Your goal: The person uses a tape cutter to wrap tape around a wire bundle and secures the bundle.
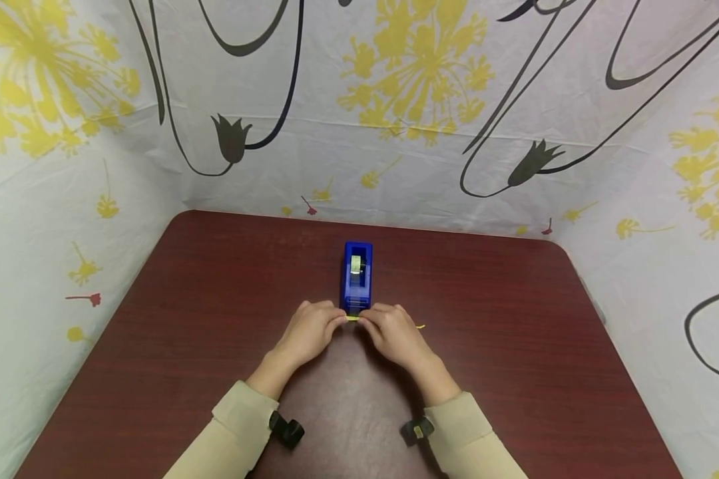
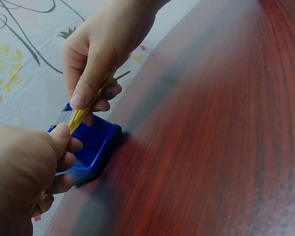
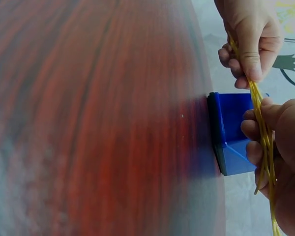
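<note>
A bundle of thin yellow strands [image 3: 263,132], like wire or cord, is stretched between both hands. My left hand [image 1: 309,330] pinches it on one side and my right hand [image 1: 393,336] on the other, thumbs on top, with a short gap between them. Loose strand ends stick out past the right hand. Directly behind the bundle stands a blue tape dispenser [image 1: 358,293], its cutting end facing me and a tape roll [image 1: 356,264] inside. In the left wrist view a pale strip [image 2: 65,117] shows behind the bundle; whether it sticks to the strands I cannot tell.
The dark red wooden table [image 1: 485,319] has rounded far corners. A white cloth [image 1: 311,159] with yellow and grey flower prints hangs behind it and along both sides. Black wrist cameras [image 1: 287,430] sit at both sleeve cuffs.
</note>
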Tool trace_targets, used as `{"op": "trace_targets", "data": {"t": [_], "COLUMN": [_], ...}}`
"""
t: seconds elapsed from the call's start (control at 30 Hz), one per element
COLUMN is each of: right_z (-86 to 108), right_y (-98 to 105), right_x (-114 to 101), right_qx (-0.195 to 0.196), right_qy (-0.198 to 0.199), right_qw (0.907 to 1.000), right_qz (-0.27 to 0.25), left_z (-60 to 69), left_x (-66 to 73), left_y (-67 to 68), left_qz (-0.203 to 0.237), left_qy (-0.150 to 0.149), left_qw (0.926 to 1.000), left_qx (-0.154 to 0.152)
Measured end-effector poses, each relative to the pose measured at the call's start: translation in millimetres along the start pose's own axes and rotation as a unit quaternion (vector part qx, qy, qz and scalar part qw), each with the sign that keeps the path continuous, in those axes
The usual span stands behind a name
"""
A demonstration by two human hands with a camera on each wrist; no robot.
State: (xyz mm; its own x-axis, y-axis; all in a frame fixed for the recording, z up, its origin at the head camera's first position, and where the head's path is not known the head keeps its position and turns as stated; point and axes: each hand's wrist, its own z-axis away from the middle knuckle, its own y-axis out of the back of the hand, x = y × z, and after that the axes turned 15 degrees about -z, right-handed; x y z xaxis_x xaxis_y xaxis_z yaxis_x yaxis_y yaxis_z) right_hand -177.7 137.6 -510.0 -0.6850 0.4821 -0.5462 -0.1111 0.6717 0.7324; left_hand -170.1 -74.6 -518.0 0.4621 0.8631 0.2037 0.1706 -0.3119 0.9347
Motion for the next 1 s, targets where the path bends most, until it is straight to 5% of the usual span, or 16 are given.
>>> {"op": "trace_targets", "data": {"t": [0.4, 0.77, 1.0], "right_z": [-1.7, -3.1, -3.9], "right_y": [3.0, 3.1, 3.7], "right_x": [0.6, 2.8, 0.4], "right_qx": [-0.006, 0.009, 0.007], "right_qy": [-0.003, 0.033, 0.023], "right_qw": [0.9999, 0.999, 0.9992], "right_qz": [0.011, 0.029, 0.031], "left_z": [0.2, -1.2, -1.4], "left_x": [-1.5, 0.7, -0.4], "left_y": [-0.8, 4.5, 5.6], "left_qz": [-0.014, -0.016, -0.033], "left_qy": [-0.015, -0.002, -0.013], "left_qw": [0.9997, 0.9996, 0.9994], "left_qx": [0.014, -0.022, -0.005]}}
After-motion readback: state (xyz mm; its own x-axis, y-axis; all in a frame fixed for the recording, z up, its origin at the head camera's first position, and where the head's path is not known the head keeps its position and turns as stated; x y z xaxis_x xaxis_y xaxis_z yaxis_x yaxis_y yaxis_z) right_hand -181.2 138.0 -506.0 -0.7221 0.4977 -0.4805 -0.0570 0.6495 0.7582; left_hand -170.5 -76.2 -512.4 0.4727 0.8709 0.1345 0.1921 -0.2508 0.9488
